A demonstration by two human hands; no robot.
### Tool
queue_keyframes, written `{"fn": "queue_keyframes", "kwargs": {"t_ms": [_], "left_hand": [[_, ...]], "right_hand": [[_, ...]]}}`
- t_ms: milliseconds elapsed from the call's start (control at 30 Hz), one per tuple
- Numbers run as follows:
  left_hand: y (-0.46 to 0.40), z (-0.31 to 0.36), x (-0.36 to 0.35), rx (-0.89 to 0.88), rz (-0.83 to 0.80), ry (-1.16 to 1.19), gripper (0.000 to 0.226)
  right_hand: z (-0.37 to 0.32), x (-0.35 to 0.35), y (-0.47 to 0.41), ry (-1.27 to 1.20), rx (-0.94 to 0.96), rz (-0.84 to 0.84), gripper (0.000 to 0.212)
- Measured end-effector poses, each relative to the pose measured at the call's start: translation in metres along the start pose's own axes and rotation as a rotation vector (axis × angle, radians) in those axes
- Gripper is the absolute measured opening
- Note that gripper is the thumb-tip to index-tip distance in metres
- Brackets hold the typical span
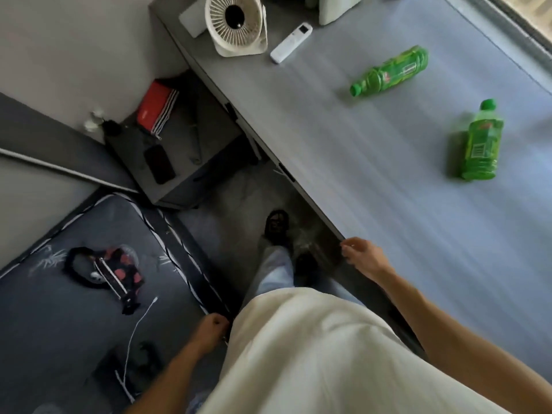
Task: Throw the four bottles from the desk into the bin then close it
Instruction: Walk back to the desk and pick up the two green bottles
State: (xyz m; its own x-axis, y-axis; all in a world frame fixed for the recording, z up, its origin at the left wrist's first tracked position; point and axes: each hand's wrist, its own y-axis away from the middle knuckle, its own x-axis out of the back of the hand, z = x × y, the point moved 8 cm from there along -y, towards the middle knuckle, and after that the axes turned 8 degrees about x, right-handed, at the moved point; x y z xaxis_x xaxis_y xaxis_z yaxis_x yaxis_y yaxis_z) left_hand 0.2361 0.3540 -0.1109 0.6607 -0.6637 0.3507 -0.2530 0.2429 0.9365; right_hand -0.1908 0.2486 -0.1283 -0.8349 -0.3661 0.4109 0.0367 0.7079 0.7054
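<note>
Two green plastic bottles lie on their sides on the grey desk (373, 162). One green bottle (389, 70) is farther back, its cap pointing left. The other green bottle (481, 141) lies near the right edge, cap pointing away. My right hand (363, 256) hovers at the desk's front edge, empty, fingers loosely curled and apart, well short of both bottles. My left hand (210, 325) hangs low by my side with its fingers curled in and nothing visible in it. No bin is in view.
A white fan (236, 22) and a white remote (291, 42) sit at the desk's back. A dark low side table (185, 162) with a red box (155, 106) and a phone (159, 163) stands left of the desk. A mattress (74, 264) with a bag lies lower left.
</note>
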Motion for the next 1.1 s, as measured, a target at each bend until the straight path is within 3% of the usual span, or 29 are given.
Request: {"fn": "queue_keyframes", "kwargs": {"t_ms": [167, 367, 567, 667, 833, 1100], "left_hand": [[-0.031, 0.065, 0.073, -0.009, 0.014, -0.11, 0.025], [-0.051, 0.212, 0.149, -0.163, 0.065, -0.238, 0.019], [-0.037, 0.365, 0.155, -0.389, 0.011, -0.306, 0.015], [-0.025, 0.437, 0.138, -0.535, -0.017, -0.37, 0.014], [0.009, 0.557, 0.113, -0.722, 0.009, -0.365, 0.02], [0.082, 0.727, 0.082, -1.091, 0.324, -0.317, 0.041]], "right_hand": [[-0.026, 0.017, -0.03, -0.052, -0.054, 0.064, 0.021], [-0.026, 0.019, -0.019, -0.14, -0.181, 0.156, 0.021], [0.005, 0.0, 0.028, -0.26, -0.364, 0.251, 0.022], [0.016, 0.012, 0.047, -0.373, -0.415, 0.389, 0.016], [0.012, 0.1, 0.037, -0.475, -0.38, 0.689, 0.02], [-0.012, 0.298, -0.015, -0.234, -0.286, 1.11, 0.047]]}}
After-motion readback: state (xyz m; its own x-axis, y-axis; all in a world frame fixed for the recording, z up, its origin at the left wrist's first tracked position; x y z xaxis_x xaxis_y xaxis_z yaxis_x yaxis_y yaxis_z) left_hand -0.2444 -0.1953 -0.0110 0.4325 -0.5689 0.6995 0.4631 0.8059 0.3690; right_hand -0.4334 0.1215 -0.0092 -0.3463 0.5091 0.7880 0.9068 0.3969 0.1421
